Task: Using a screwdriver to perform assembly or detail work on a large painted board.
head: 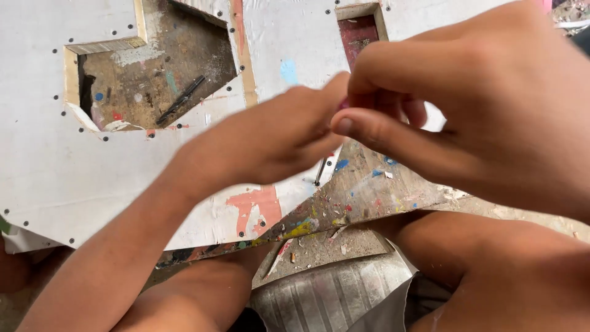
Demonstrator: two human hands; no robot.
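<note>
While plenty of screws point(65, 114) already dot the white panel point(55, 178), both hands, left point(270, 138) and right point(467, 104), are pinched together on a thin screwdriver point(320, 170), so fastening looks unfinished.

A paint-spattered wooden work surface point(369, 190) lies underneath, flecked with blue, yellow and red and strewn with small chips and dust. Below it sits a ribbed grey metal sheet point(326, 295), with gritty bare ground point(528, 215) at the right. Soft, even daylight falls across everything without hard shadows.
</note>
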